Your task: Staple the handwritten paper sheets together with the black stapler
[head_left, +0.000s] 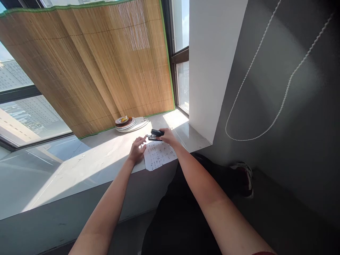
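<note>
On the windowsill, near its front edge: right hand (pixel 166 136) closed around a black stapler (pixel 156 134), its nose at the far corner of a printed paper sheet (pixel 159 156). Left hand (pixel 136 150) lies flat, fingers spread, pinning the sheet's left edge. Stapler looks stiff, compact, moderately heavy; best gripped over top and base. Paper looks light and limp, likely to slide unless held; it overhangs the sill's (pixel 92 163) front edge slightly. Farther back, stacked plates (pixel 130 124) below a bamboo blind (pixel 106 63).
</note>
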Demonstrator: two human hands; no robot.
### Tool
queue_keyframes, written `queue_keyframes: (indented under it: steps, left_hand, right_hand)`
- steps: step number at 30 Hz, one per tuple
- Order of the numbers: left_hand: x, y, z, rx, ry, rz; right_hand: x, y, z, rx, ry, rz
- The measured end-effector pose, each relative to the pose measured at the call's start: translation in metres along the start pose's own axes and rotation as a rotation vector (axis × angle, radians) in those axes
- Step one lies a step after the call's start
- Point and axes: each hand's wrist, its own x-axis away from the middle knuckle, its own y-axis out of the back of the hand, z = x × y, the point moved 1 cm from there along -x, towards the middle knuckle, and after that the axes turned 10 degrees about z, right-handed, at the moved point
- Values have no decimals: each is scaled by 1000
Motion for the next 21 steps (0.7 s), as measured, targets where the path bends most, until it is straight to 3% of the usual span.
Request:
queue_keyframes:
  steps: [6, 21]
  left_hand:
    - [0, 0, -2, 17, 10, 18]
    - [-1, -3, -3, -2, -50, 110]
  right_hand:
    - [-1, 0, -3, -51, 29, 14]
    - [0, 1, -1, 59, 118, 53]
